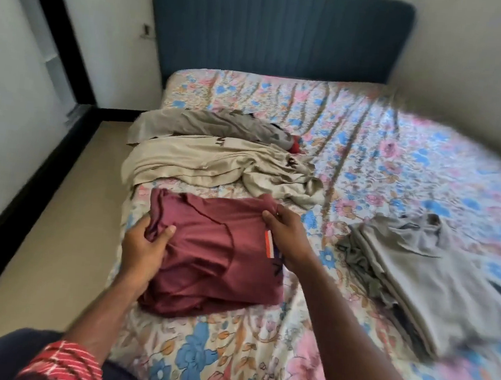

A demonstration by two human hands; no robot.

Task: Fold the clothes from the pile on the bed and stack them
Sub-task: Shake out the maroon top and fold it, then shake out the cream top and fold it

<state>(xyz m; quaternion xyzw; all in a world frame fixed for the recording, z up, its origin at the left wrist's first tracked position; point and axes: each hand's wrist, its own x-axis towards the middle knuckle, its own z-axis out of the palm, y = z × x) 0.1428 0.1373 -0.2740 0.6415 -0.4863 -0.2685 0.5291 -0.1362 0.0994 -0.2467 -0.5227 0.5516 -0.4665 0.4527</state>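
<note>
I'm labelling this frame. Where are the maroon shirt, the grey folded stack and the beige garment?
maroon shirt [214,247]: head view, middle of its folded front.
grey folded stack [434,284]: head view, top layer.
beige garment [215,162]: head view, its crumpled middle.

The bed [369,133] carries a floral sheet [228,354] in pink, blue and orange, wrinkled beyond the hands toward a blue headboard [281,29]. A maroon shirt [216,256], partly folded, lies on the sheet between the 2 hands. Just beyond the hands a beige cloth [215,162] lies crumpled, and past it a grey-brown garment [206,122] with a bit of red fabric [295,146] at its right end. Right of the right hand, well apart from the shirt, sits a stack [434,284] of folded grey clothes. The floor [44,247] runs along the bed left of the left hand.
</note>
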